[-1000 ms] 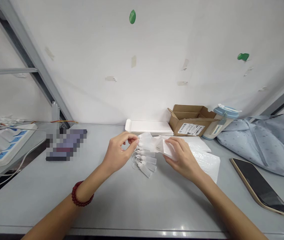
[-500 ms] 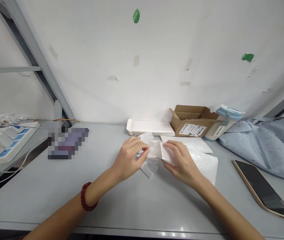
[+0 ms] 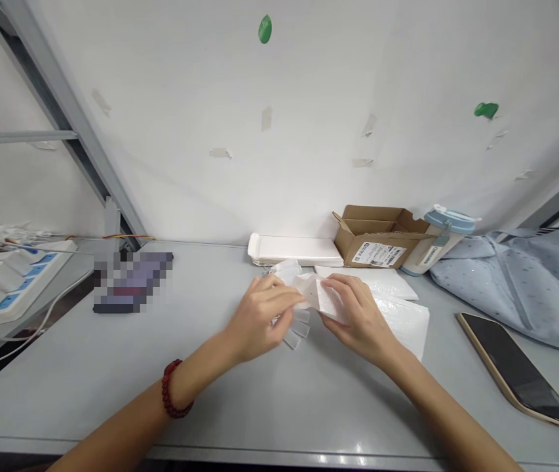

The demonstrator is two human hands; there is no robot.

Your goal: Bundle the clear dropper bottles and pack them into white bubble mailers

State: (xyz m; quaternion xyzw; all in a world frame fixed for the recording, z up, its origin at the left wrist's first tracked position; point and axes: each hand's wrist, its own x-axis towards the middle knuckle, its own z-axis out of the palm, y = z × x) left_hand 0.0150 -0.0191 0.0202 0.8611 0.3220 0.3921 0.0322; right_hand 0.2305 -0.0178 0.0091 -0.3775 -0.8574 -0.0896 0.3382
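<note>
My right hand (image 3: 360,314) is closed around a small white packet (image 3: 329,300), its thin, whitish mouth facing left. My left hand (image 3: 262,316) is at that mouth, fingers stretched toward it and slightly blurred, the thumb apart below them. No object shows between the left fingers. Under and behind the left hand lie several clear plastic pieces (image 3: 300,328), fanned out on the table and partly hidden. Flat white glossy packages (image 3: 404,324) lie beyond and beside my right hand.
Against the wall are a stack of flat white boxes (image 3: 299,249), an open cardboard box (image 3: 377,239) and a blue-lidded cup (image 3: 431,246). A pale blue cloth bag (image 3: 520,285) and a phone (image 3: 520,370) are on the right. A power strip (image 3: 18,285) lies far left.
My left fingers have gone from a pinch at the packet's mouth to stretched out, moving slightly right against it. My right hand still holds the packet in nearly the same place.
</note>
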